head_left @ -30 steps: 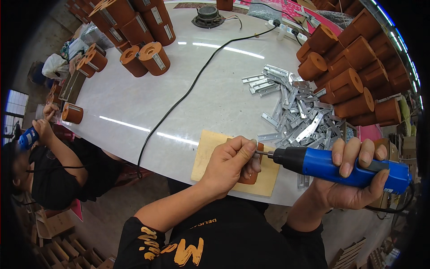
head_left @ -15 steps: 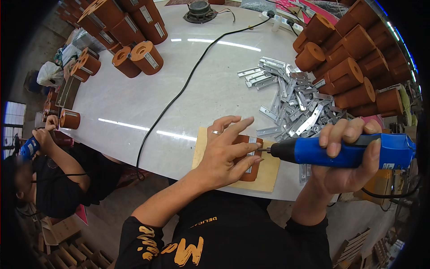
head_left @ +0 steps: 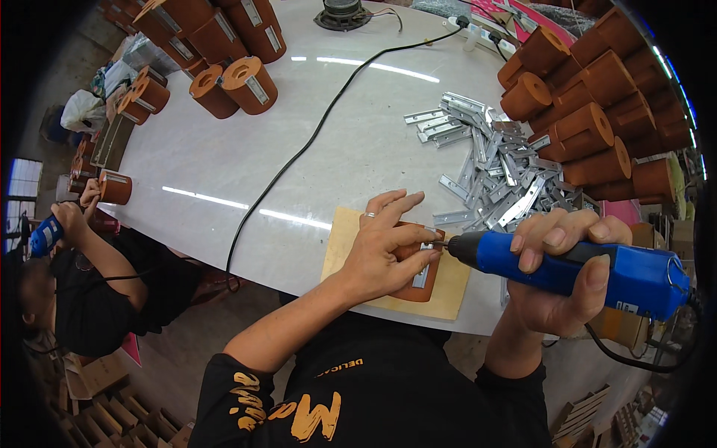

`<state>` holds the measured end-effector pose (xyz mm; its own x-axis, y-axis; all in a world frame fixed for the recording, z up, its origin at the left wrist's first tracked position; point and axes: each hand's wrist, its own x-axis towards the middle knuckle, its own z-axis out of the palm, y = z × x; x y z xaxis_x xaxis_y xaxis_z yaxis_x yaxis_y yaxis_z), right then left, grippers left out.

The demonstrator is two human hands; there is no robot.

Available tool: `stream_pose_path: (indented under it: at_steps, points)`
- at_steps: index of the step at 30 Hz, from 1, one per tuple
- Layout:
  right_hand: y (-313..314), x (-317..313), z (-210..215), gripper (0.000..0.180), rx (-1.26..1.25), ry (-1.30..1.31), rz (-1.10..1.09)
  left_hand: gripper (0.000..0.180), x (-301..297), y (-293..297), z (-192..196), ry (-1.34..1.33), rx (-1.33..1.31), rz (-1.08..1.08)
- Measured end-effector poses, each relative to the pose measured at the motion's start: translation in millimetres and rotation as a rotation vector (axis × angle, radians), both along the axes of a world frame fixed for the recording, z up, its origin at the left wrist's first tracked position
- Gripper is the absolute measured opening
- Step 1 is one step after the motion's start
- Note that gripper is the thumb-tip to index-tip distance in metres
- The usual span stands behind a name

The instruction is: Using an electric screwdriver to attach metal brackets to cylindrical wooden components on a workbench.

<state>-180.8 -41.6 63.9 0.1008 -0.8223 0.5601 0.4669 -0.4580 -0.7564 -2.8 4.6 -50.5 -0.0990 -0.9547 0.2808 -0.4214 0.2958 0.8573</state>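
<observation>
A reddish-brown cylinder (head_left: 409, 290) lies on its side on a light wooden board (head_left: 448, 299), with a silver metal strip (head_left: 420, 278) along its top. My left hand (head_left: 382, 252) grips the cylinder from the left. Its thumb and index finger come together over the strip, beside the bit tip; whether they pinch a screw is too small to tell. A blue electric screwdriver (head_left: 566, 272) with a black nose is wrapped in my right hand (head_left: 551, 305). It is held nearly level, bit pointing left at the far part of the strip.
Loose metal strips (head_left: 493, 168) are heaped beyond the board. Brown cylinders are stacked at right (head_left: 586, 134) and far left (head_left: 246, 84). A black cable (head_left: 299, 153) crosses the table; a speaker (head_left: 342, 15) stands at the back. At left, a co-worker (head_left: 104, 284) holds another blue tool.
The screwdriver's rear end has swung down toward me, and its bit now meets the strip a little farther from me. My left thumb and index finger have drawn closer together.
</observation>
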Motion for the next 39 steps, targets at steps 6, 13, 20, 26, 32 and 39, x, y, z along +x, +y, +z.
stream_pose_path:
  at_steps: [6, 13, 20, 26, 32, 39]
  points:
    - [3, 3, -1, 0.036, 0.006, 0.025, -0.015, 0.02, -7, 2, -6, 0.102, 0.006, 0.012]
    - [7, 10, 2, 0.037, 0.02, 0.028, -0.013, 0.016, -13, 5, -10, 0.208, 0.031, 0.033]
    - [8, 15, 3, 0.041, 0.039, 0.031, 0.023, 0.019, -11, 5, -10, 0.184, 0.028, 0.032]
    - [9, 19, 4, 0.044, 0.01, 0.088, 0.042, 0.019, -11, 5, -12, 0.187, 0.021, 0.04]
    - [7, 21, 4, 0.044, 0.001, 0.141, 0.049, 0.022, -11, 4, -13, 0.177, 0.012, 0.054]
    - [5, 23, 3, 0.042, -0.001, 0.185, 0.044, 0.032, -13, 3, -14, 0.229, 0.024, 0.073]
